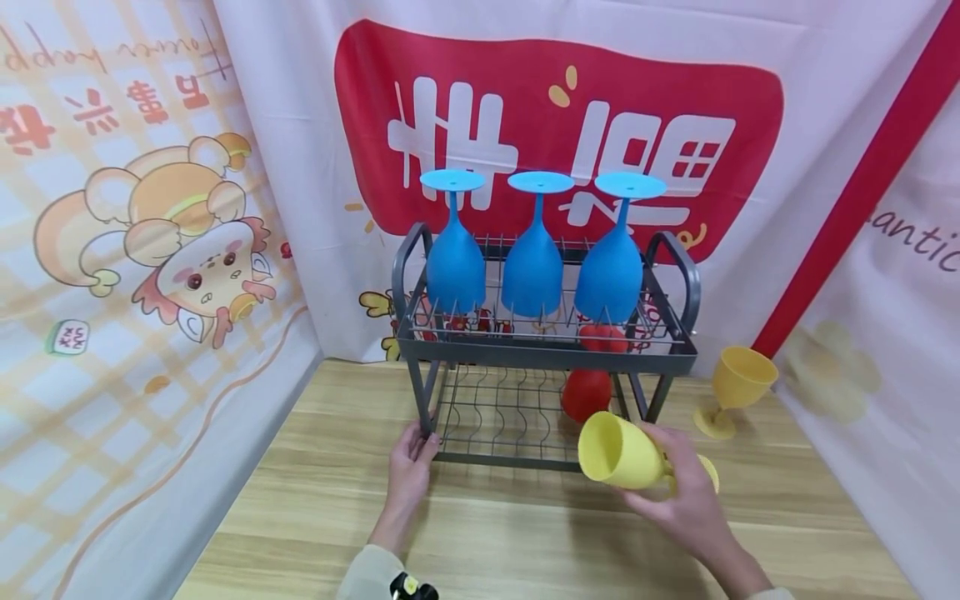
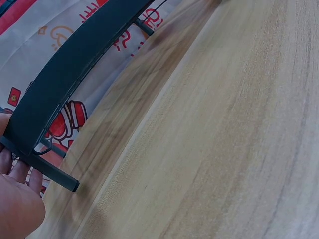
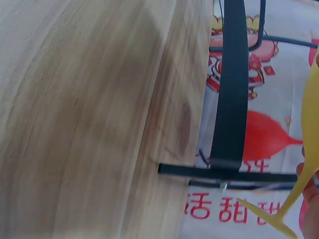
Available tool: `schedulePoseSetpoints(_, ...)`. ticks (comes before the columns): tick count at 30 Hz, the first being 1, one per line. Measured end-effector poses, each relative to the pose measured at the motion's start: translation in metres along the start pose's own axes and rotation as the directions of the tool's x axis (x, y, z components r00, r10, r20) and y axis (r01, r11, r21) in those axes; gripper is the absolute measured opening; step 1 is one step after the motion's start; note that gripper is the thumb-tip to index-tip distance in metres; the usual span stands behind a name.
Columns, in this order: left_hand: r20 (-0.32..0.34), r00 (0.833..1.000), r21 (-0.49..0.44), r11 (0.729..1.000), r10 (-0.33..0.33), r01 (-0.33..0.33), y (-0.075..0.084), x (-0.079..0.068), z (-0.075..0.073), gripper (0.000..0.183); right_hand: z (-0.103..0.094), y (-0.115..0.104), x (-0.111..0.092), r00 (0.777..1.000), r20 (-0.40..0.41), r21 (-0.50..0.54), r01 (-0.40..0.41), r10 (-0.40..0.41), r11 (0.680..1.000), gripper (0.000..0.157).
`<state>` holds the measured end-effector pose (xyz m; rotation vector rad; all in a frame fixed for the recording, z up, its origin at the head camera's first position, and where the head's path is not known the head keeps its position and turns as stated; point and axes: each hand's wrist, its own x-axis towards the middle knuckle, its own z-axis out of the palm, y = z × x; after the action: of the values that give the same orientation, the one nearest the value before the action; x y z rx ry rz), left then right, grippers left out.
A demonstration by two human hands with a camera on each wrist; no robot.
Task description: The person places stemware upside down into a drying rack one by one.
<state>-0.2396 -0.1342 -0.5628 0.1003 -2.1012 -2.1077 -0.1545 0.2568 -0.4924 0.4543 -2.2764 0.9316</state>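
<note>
My right hand (image 1: 686, 500) holds a yellow goblet (image 1: 622, 454) on its side, the mouth facing left, just in front of the dark two-tier dish rack (image 1: 547, 357). In the right wrist view the goblet's stem and base (image 3: 284, 219) show beside the fingers. My left hand (image 1: 408, 475) grips the rack's lower left front corner; the left wrist view shows its fingers around the frame (image 2: 55, 172). A red goblet (image 1: 587, 396) stands upside down at the right of the lower tier, partly hidden by the upper tier and the yellow goblet.
Three blue goblets (image 1: 532, 271) stand upside down in a row on the upper tier. Another yellow goblet (image 1: 742, 379) stands upright on the wooden table (image 1: 510, 542), right of the rack. Printed cloth (image 1: 285, 125) hangs behind and at both sides.
</note>
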Motion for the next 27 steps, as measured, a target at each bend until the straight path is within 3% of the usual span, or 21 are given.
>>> schedulePoseSetpoints(5,0.006,1.0,-0.005,1.0,-0.009,0.009,-0.001,0.001,0.0,0.05,0.01,-0.011,0.006,0.995,0.094,-0.092,0.04,-0.031,0.995,0.108)
schedulePoseSetpoints(10,0.009,1.0,-0.005,1.0,-0.007,0.007,0.0,0.0,0.001,0.049,0.018,-0.018,0.014,0.985,0.159,-0.108,0.089,-0.071,0.99,0.107)
schedulePoseSetpoints(24,0.008,1.0,-0.012,1.0,-0.011,0.011,0.001,-0.003,0.0,0.047,0.043,-0.035,0.019,0.962,0.183,-0.11,0.226,-0.204,0.968,0.107)
schedulePoseSetpoints(27,0.004,1.0,0.025,1.0,-0.011,0.011,0.001,-0.003,0.0,0.047,0.046,-0.037,0.018,0.957,0.183,-0.108,0.247,-0.225,0.963,0.107)
